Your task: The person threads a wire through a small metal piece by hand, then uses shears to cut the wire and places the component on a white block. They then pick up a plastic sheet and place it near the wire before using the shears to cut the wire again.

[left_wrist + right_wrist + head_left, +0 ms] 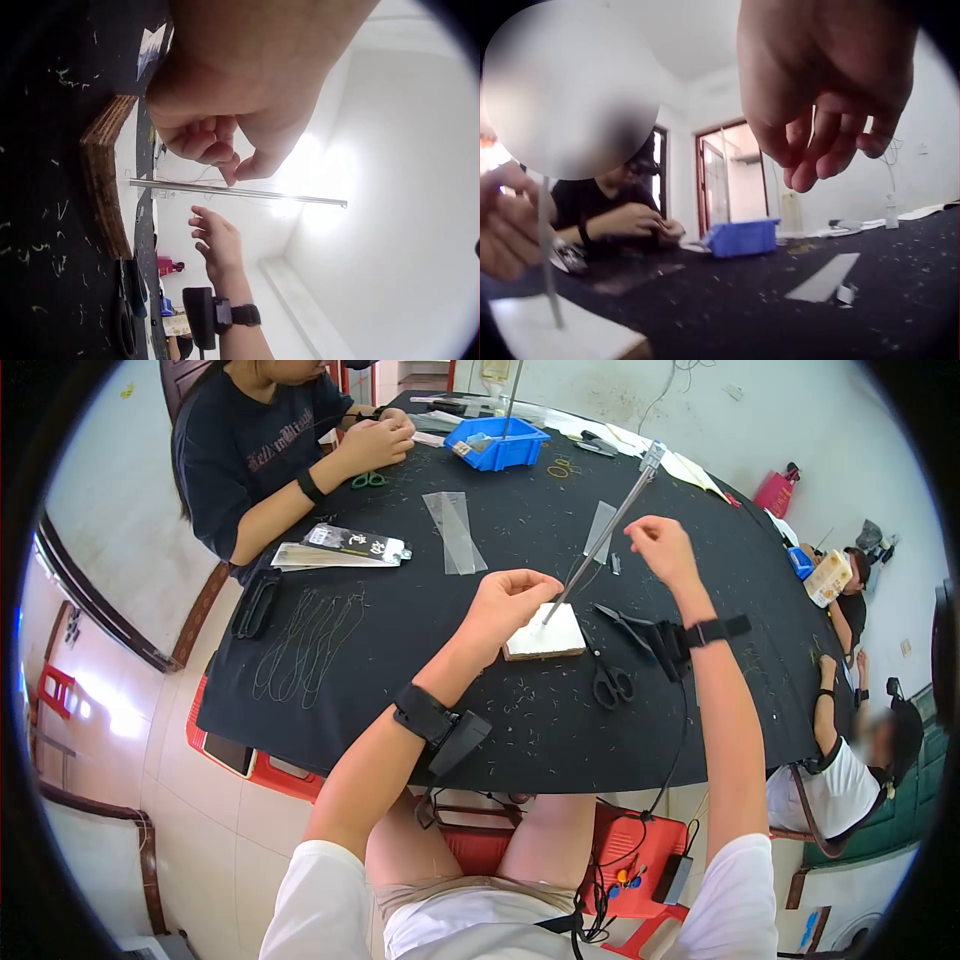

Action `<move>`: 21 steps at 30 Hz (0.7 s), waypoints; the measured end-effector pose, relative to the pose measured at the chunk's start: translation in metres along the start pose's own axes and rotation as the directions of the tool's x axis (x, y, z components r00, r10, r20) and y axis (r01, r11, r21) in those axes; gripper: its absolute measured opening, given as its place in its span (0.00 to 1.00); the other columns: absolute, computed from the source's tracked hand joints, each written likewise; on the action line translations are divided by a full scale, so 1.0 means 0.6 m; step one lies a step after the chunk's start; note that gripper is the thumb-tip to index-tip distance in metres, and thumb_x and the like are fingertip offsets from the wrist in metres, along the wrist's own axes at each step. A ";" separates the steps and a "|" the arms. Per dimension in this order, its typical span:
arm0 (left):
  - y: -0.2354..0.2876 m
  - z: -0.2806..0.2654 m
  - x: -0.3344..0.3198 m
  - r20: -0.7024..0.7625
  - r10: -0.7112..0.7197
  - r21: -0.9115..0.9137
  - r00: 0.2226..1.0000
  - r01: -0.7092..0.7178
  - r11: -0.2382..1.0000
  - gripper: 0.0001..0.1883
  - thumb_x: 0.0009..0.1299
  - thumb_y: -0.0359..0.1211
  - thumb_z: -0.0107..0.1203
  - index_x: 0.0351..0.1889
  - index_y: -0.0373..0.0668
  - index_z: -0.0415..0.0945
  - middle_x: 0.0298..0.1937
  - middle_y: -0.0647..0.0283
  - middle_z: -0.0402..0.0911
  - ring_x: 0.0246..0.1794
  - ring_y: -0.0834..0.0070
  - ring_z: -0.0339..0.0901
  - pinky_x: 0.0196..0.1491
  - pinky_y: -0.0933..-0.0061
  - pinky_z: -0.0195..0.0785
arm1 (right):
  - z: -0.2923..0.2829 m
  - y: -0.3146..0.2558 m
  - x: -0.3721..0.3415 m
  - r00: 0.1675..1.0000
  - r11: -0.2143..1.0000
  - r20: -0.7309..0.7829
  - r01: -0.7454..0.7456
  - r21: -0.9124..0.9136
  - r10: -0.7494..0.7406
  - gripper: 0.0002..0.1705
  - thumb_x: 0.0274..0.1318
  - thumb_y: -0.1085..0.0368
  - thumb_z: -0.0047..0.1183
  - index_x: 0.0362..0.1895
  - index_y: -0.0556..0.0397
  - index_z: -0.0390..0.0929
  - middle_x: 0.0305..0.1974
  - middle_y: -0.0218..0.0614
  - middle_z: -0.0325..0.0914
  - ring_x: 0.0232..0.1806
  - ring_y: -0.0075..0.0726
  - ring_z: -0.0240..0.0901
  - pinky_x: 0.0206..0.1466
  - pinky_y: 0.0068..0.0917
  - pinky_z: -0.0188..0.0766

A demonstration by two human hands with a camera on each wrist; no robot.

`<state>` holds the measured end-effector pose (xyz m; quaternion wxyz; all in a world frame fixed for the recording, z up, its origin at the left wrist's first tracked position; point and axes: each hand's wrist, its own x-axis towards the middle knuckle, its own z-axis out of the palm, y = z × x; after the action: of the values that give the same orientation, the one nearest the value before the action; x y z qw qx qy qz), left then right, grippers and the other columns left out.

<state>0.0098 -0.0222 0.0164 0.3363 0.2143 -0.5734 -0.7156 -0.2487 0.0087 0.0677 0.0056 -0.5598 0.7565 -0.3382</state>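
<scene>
I have the slim metal rod [262, 195] standing upright on a small block [560, 635] near the middle of the tabletop [420, 740], its foot on the white upper face. I judge the rod stiff, smooth and likely slippery, so a light touch could slide along it; the block looks like layered wood, light enough to tip or skid if the rod is pushed sideways up high. I would steady it by the block's raw edges, or take the rod low, near its foot. My left hand [508, 610] sits at ten o'clock from the block, thumb and fingertip brought together right beside the rod; I cannot tell whether they touch it or pinch something fine. My right hand [665, 555] is raised at two o'clock, wrist bent, fingers loosely curved and apart from the rod, with nothing visible in them.
</scene>
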 end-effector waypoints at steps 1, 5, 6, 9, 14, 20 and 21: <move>0.002 0.001 -0.001 -0.012 -0.005 0.008 1.000 0.005 1.000 0.09 0.62 0.33 0.53 0.34 0.37 0.77 0.17 0.77 0.63 0.17 0.91 0.53 0.20 0.87 0.44 | 0.010 0.014 0.008 0.999 0.998 0.018 -0.026 -0.061 0.027 0.13 0.45 0.58 0.47 0.30 0.50 0.79 0.22 0.35 0.78 0.26 0.33 0.76 0.30 0.26 0.68; 0.005 0.001 -0.001 -0.026 -0.010 0.020 1.000 0.010 1.000 0.09 0.62 0.33 0.53 0.34 0.37 0.77 0.16 0.77 0.63 0.17 0.91 0.53 0.20 0.87 0.44 | 0.058 0.052 0.028 0.994 0.967 0.104 -0.017 -0.253 0.045 0.14 0.43 0.58 0.49 0.34 0.47 0.79 0.27 0.37 0.79 0.32 0.39 0.76 0.35 0.29 0.70; 0.006 0.000 0.000 -0.022 -0.009 0.019 1.000 0.009 1.000 0.09 0.62 0.33 0.53 0.34 0.37 0.77 0.16 0.77 0.63 0.17 0.91 0.53 0.20 0.87 0.44 | 0.070 0.057 0.032 0.986 0.932 0.168 0.069 -0.356 -0.008 0.15 0.42 0.58 0.49 0.37 0.46 0.78 0.31 0.39 0.78 0.37 0.42 0.75 0.40 0.31 0.69; 0.005 0.000 0.000 -0.024 -0.019 0.020 1.000 0.020 1.000 0.09 0.62 0.33 0.54 0.34 0.37 0.77 0.16 0.77 0.62 0.17 0.91 0.53 0.20 0.87 0.43 | 0.087 0.047 0.031 0.955 0.795 0.296 0.159 -0.585 0.027 0.23 0.41 0.59 0.51 0.47 0.43 0.74 0.40 0.40 0.76 0.46 0.45 0.71 0.53 0.39 0.61; 0.003 -0.002 0.001 -0.025 -0.006 -0.001 1.000 0.006 1.000 0.09 0.62 0.33 0.54 0.34 0.36 0.77 0.16 0.77 0.62 0.17 0.91 0.53 0.20 0.86 0.43 | 0.109 0.042 0.032 0.962 0.817 0.258 0.074 -0.572 0.094 0.23 0.43 0.62 0.50 0.49 0.39 0.71 0.38 0.38 0.78 0.44 0.42 0.72 0.52 0.42 0.58; 0.003 0.000 0.001 -0.033 -0.008 0.012 0.999 0.008 1.000 0.09 0.62 0.33 0.54 0.34 0.37 0.77 0.17 0.77 0.63 0.17 0.91 0.54 0.20 0.87 0.44 | 0.104 0.028 0.038 0.995 0.804 0.099 0.070 -0.591 -0.014 0.11 0.44 0.61 0.50 0.35 0.39 0.79 0.31 0.35 0.79 0.36 0.39 0.75 0.45 0.37 0.60; 0.003 0.001 0.001 -0.012 -0.005 0.005 1.000 0.005 1.000 0.09 0.62 0.33 0.54 0.34 0.37 0.77 0.17 0.77 0.63 0.17 0.91 0.54 0.20 0.87 0.44 | 0.103 0.024 0.036 0.999 0.824 0.028 0.038 -0.566 -0.027 0.09 0.44 0.61 0.50 0.32 0.40 0.80 0.30 0.35 0.79 0.35 0.39 0.75 0.45 0.37 0.60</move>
<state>0.0094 -0.0224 0.0182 0.3375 0.2210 -0.5728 -0.7136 -0.2450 -0.0386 0.0207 -0.1592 -0.5522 0.8130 -0.0936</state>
